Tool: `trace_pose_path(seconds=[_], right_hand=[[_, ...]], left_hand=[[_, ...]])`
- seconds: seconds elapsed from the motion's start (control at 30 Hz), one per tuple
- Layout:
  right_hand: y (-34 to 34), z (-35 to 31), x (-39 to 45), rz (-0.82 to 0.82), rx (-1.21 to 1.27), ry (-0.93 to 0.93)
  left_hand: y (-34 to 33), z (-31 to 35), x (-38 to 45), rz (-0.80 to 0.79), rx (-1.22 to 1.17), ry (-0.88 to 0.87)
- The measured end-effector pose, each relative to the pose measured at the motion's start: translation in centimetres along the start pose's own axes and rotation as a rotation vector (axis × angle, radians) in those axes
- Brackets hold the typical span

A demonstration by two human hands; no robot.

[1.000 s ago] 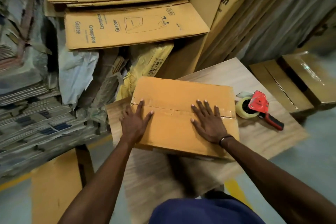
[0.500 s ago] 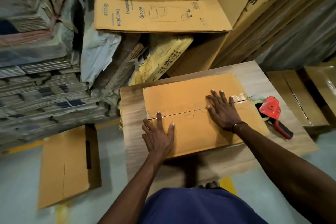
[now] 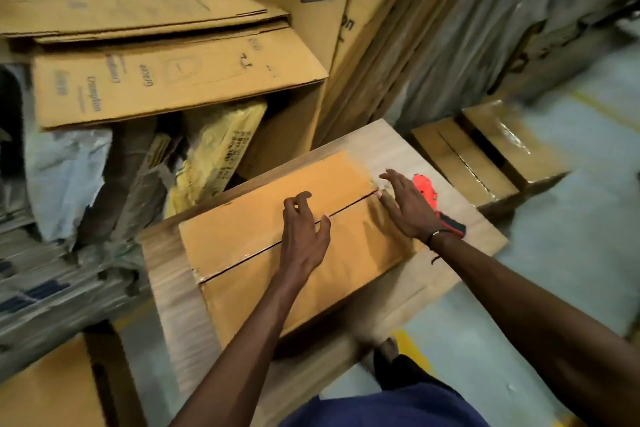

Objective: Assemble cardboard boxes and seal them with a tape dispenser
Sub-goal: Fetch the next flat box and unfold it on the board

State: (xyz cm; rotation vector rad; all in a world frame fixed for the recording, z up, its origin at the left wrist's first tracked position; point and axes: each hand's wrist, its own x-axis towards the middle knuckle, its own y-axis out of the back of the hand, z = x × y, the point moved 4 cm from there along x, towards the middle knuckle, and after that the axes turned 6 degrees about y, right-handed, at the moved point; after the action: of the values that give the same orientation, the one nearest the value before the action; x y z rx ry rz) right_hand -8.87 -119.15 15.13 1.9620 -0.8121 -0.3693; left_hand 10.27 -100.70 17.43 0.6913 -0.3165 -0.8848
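Neither hand holds anything. In the head view, the left hand (image 3: 302, 236) is over the middle of the cardboard box (image 3: 294, 246), with the fingers bent loosely like a claw and the fingertips near the slit between the two top flaps; I cannot tell if they touch the cardboard. The right hand (image 3: 405, 208) is at the far right end of the same slit, fingers straight and spread, low over the corner of the box; a black band is around this wrist.

This box lies with its flaps closed on a wooden table (image 3: 173, 305), and the dark slit runs under both hands from the left end to the right end. A small piece of shiny tape is visible at the left end of the slit.

Just behind the right hand, partly hidden by it, a red tape dispenser (image 3: 427, 189) with a black handle lies on the table, touching nothing that I can see except the table.

Farther to the right of the right hand, two closed boxes (image 3: 485, 163) stand on the floor, with glossy tape on top.

Beyond the left hand, flat cartons (image 3: 173, 80) are stacked. On one I can read "Crompton" and "Grace", though the print is blurred. Below them lies a yellow bag (image 3: 221, 146) with dark print too blurred to read. Tall cartons (image 3: 311, 3) lean behind, with dark bars printed on them.
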Motion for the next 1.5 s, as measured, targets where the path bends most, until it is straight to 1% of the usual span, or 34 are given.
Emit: trace_pose_path(seconds=[0.1, 0.13, 0.27, 0.33, 0.4, 0.53, 0.6, 0.67, 0.8, 0.9, 1.0, 1.13, 1.23, 1.37, 1.5], right_hand=[[3.0, 4.9, -1.3, 0.072, 0.033, -0.067], [4.2, 7.3, -1.7, 0.075, 0.032, -0.099], [4.9, 13.6, -2.6, 0.035, 0.043, -0.261], [4.5, 17.5, -2.8, -0.028, 0.04, -0.352], [3.0, 20.9, -2.7, -0.142, 0.043, -0.407], [-1.2, 25.1, -1.8, -0.355, 0.029, -0.424], [-2.9, 25.9, -1.6, -0.431, 0.035, -0.439], [-4.1, 26.3, -1.3, -0.473, 0.021, -0.439], [-5.1, 26.4, -0.9, -0.503, -0.061, -0.389], [-4.9, 26.3, -0.6, -0.493, -0.019, -0.327], [-3.6, 26.0, 0.2, -0.424, -0.072, -0.257], [-1.1, 25.7, 2.1, -0.383, -0.1, -0.194], [1.3, 25.5, 4.1, -0.339, -0.177, -0.158], [4.2, 25.2, 6.9, -0.373, -0.235, -0.172], [7.0, 25.0, 9.5, -0.418, -0.132, -0.189]], left_hand=[[-4.1, 4.2, 2.2, -0.092, -0.047, -0.037], [-6.1, 6.2, 3.1, -0.12, -0.04, -0.051], [-11.2, 10.1, 5.8, -0.243, -0.062, -0.038], [-14.2, 11.9, 7.4, -0.284, -0.062, -0.012], [-16.8, 12.8, 8.9, -0.315, -0.034, 0.033], [-20.4, 12.5, 11.0, -0.328, 0.031, 0.118], [-21.1, 12.0, 11.4, -0.3, 0.05, 0.144], [-21.7, 11.5, 11.7, -0.287, 0.068, 0.174], [-22.4, 10.5, 12.3, -0.242, 0.086, 0.192], [-22.4, 10.2, 12.9, -0.203, 0.086, 0.207], [-22.3, 10.0, 13.2, -0.17, 0.078, 0.229], [-22.4, 9.7, 13.3, -0.133, 0.05, 0.272], [-22.2, 9.4, 13.4, -0.091, 0.024, 0.3], [-21.5, 9.7, 13.0, -0.031, -0.057, 0.344], [-20.8, 10.4, 12.3, -0.002, -0.181, 0.382]])
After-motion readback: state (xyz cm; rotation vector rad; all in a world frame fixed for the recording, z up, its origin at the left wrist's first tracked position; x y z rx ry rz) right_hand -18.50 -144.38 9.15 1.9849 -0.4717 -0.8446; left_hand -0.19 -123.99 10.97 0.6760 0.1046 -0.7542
